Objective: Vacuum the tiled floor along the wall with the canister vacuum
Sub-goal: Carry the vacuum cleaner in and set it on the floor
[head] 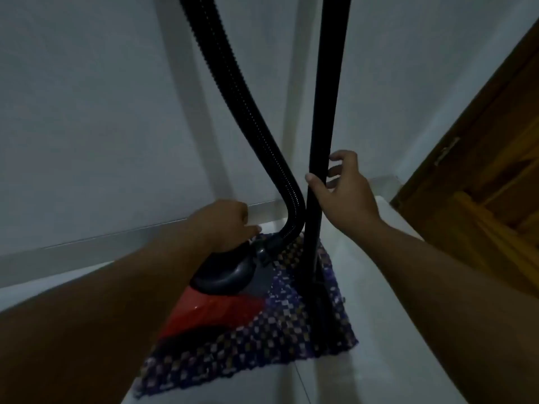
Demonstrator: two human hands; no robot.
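Pale tiled floor (376, 330) by the wall (87, 112), red vacuum (215, 304) on a checkered mat (262, 339) at 6 o'clock, left hand (227, 225) resting on its top, grip unclear, right hand (341, 188) loosely curled around the upright wand (326, 97), running 12-to-6, hose (233, 97) at 11.

A pale tiled floor (376, 330) is seen meeting the white wall at a light skirting strip. On it a woven mat chequered in purple, dark blue and pale squares (262, 342) is spread (one corner towards the wall). On the mat a red and black canister vacuum (215, 304) is set.
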